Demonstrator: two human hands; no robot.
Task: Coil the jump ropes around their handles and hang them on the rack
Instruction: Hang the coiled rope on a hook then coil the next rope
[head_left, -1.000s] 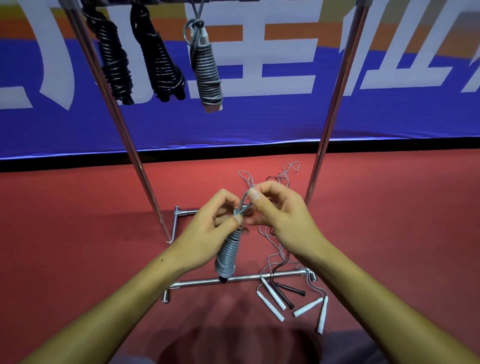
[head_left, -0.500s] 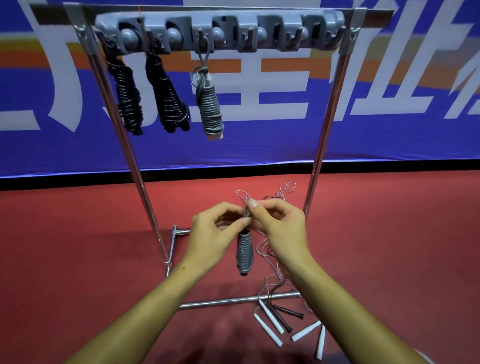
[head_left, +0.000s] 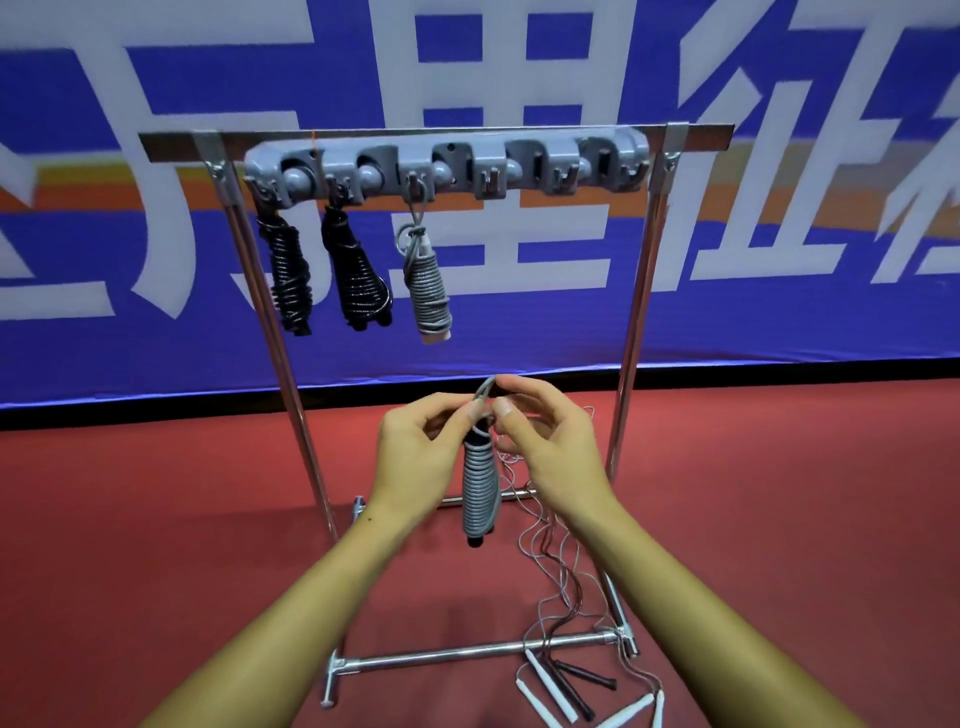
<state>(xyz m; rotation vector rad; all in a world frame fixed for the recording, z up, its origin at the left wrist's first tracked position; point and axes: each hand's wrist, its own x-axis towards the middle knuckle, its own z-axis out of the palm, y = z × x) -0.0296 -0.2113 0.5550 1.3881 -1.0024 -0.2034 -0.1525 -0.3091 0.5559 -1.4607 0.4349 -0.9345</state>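
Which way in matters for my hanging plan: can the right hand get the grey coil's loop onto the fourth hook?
Probably yes. The right hand pinches the loop below the empty fourth hook; nothing hangs between them.

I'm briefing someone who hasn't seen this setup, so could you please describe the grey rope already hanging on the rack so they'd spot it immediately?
Find the metal rack with the grey hook strip across its top. Three coiled ropes hang at its left end; the hung grey rope is the rightmost. Its two neighbours are black, and only it shows a pale handle tip.
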